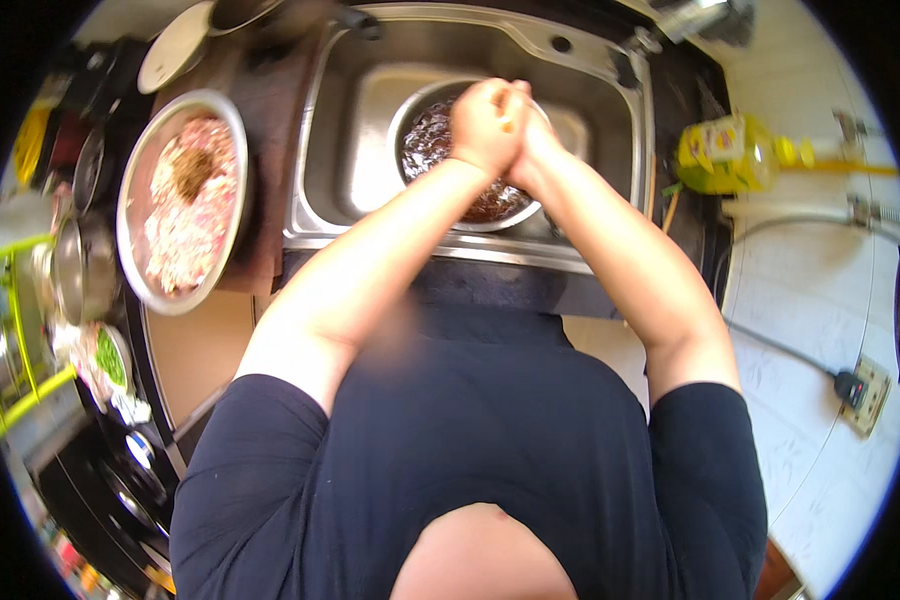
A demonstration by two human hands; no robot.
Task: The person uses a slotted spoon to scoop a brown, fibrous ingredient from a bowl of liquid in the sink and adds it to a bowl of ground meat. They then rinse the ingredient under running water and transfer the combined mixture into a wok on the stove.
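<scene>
Steel gleams around a round metal bowl (425,140) full of dark, wet leafy stuff, sitting in the basin of the sink (370,60) in the upper middle of the frame. Directly above that bowl the left hand (482,125) and the right hand (530,135) are pressed tightly together, fingers closed against each other; whether anything is squeezed between them cannot be told. Both bare forearms reach up from a dark shirt at the lower edge. Left of the sink, on the dark counter, lies a wide metal basin (130,200) of pink minced meat with a brown patch on top. A yellow bottle (720,155) rests at the upper right beside the sink, and a wall socket (865,392) with a black plug shows at the right.
</scene>
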